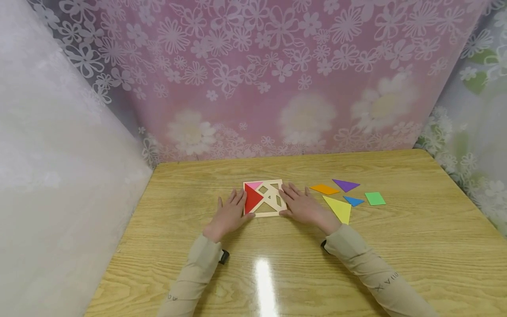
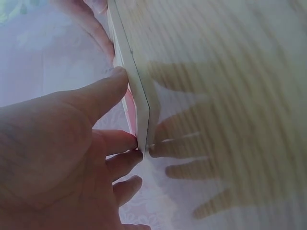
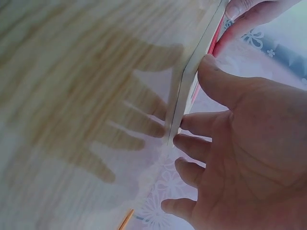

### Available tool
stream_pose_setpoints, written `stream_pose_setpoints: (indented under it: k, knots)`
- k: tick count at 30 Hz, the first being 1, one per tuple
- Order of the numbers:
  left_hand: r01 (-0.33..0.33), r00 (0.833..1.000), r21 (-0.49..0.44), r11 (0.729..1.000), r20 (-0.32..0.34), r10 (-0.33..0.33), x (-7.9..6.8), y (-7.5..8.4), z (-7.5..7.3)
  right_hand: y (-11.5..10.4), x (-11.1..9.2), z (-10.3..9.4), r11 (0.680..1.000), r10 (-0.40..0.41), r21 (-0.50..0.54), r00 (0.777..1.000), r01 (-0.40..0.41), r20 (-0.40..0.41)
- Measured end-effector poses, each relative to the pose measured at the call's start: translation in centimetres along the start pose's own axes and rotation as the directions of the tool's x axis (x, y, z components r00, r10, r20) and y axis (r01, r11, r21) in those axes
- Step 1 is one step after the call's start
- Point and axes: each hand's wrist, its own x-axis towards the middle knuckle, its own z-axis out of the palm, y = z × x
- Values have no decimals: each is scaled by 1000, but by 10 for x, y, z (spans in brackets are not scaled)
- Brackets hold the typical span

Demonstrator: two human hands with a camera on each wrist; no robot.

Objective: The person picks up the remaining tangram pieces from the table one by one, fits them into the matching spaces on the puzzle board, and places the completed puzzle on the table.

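Note:
A wooden tangram tray (image 1: 269, 214) lies flat on the table between the two hands. In its left part sit a large red triangle (image 1: 252, 199) and a pink triangle (image 1: 254, 185); the other cut-outs show bare. My left hand (image 1: 231, 212) touches the tray's left side, its thumb at the near left corner. At the opposite side my right hand (image 1: 303, 206) rests its fingertips along the edge, thumb near the front corner. Both wrist views show thumb and fingertips against the tray's pale edge (image 2: 139, 103), with the fingers extended and spread.
Right of the right hand lie loose pieces: an orange parallelogram (image 1: 325, 189), a purple triangle (image 1: 346, 185), a yellow triangle (image 1: 339, 208), a blue triangle (image 1: 354, 201) and a green square (image 1: 375, 198). The wooden table (image 1: 178, 189) meets a flowered pink curtain (image 1: 253, 110) at the back.

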Motion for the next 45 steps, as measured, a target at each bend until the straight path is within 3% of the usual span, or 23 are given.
stream_pose_setpoints:
  k: [14, 26, 45]
  knots:
    - [-4, 1000, -16, 1000, 2, 4, -3, 11, -2, 2, -13, -4, 1000, -3, 21, 1000, 3, -8]
    - [-19, 1000, 2, 1000, -16, 19, -3, 18, 7, 7, -23, -2, 1000, 12, -19, 1000, -13, -26]
    - [-53, 999, -7, 999, 0, 53, -10, 31, 8, 10, -44, -2, 999, 1, 44, 998, 2, -62]
